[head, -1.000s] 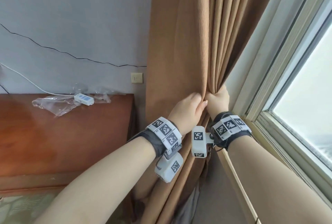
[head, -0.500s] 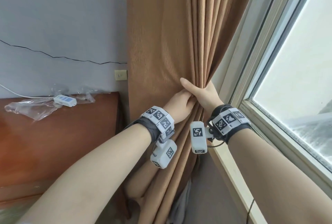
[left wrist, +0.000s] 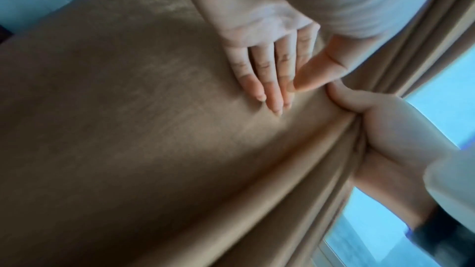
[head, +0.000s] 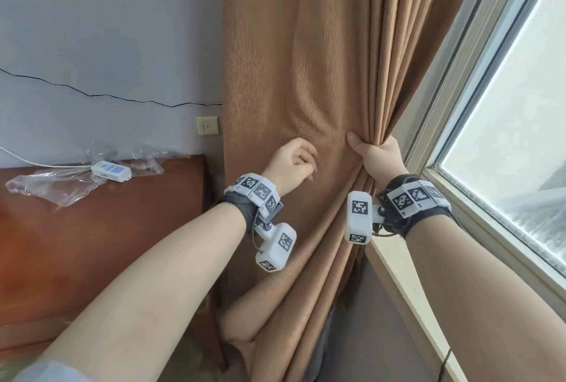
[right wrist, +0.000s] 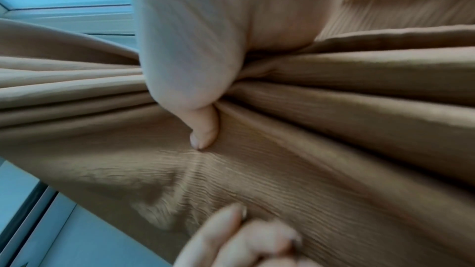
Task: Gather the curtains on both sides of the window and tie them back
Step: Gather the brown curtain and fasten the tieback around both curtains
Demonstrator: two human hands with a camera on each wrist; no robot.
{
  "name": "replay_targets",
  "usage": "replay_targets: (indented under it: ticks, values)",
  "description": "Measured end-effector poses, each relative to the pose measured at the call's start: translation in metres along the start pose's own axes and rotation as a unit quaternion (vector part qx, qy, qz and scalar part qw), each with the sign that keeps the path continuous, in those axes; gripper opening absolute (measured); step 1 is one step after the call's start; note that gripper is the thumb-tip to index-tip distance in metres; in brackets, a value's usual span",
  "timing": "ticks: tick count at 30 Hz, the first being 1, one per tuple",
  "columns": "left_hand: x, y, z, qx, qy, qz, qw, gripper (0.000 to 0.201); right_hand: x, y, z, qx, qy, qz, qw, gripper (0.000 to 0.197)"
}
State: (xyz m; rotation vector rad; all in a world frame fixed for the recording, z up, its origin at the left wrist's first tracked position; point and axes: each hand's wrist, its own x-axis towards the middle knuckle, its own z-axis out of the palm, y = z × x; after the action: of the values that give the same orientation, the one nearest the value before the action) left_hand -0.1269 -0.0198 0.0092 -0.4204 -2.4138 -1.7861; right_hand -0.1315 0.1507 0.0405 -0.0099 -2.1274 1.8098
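Note:
A brown ribbed curtain (head: pixel 306 60) hangs between the grey wall and the window. My right hand (head: pixel 376 158) grips its gathered folds at the window side, thumb lying across the front. In the right wrist view that thumb (right wrist: pixel 203 125) presses into the bunched curtain (right wrist: pixel 308 149). My left hand (head: pixel 291 164) is a little to the left, apart from the bundle. Its fingers (left wrist: pixel 264 80) lie nearly straight on the flat part of the curtain (left wrist: pixel 128 129) and hold nothing. No tie-back is visible.
A brown wooden desk (head: pixel 92 244) stands to the left against the wall, with a clear plastic bag (head: pixel 55 188) and a white corded box (head: pixel 111 171) on it. A wall socket (head: pixel 208 126) sits beside the curtain. The window frame (head: pixel 459 198) and pale sill (head: pixel 407 289) run along the right.
My left hand has let go of the gathered folds and slid left onto the flat cloth. The right hand has taken over the bundle with its thumb across the front.

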Motion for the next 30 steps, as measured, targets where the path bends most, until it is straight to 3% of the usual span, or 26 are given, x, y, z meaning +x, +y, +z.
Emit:
replay_targets:
  ticks: [8, 15, 20, 23, 27, 30]
  values:
    - [0.044, -0.033, -0.058, 0.029, 0.182, -0.059, 0.981, 0.018, 0.008, 0.003, -0.004, 0.061, -0.007, 0.060, 0.996, 0.058]
    - [0.083, -0.036, -0.107, 0.021, 0.303, -0.122, 0.945, 0.047, 0.018, 0.004, -0.013, 0.096, -0.022, 0.110, 0.989, 0.068]
    - [0.094, -0.036, -0.123, -0.045, 0.291, -0.159, 0.943, 0.063, 0.022, 0.000, -0.017, 0.100, -0.055, 0.135, 0.984, 0.063]
    - [0.093, -0.037, -0.122, -0.068, 0.276, -0.164, 0.945, 0.070, 0.019, -0.002, -0.019, 0.106, -0.070, 0.154, 0.980, 0.075]
    - [0.089, -0.041, -0.119, -0.057, 0.254, -0.169, 0.951, 0.057, 0.016, -0.003, -0.022, 0.119, -0.088, 0.181, 0.972, 0.078]
    - [0.084, -0.042, -0.113, -0.048, 0.283, -0.178, 0.941, 0.049, 0.015, -0.003, -0.024, 0.124, -0.090, 0.179, 0.972, 0.079]
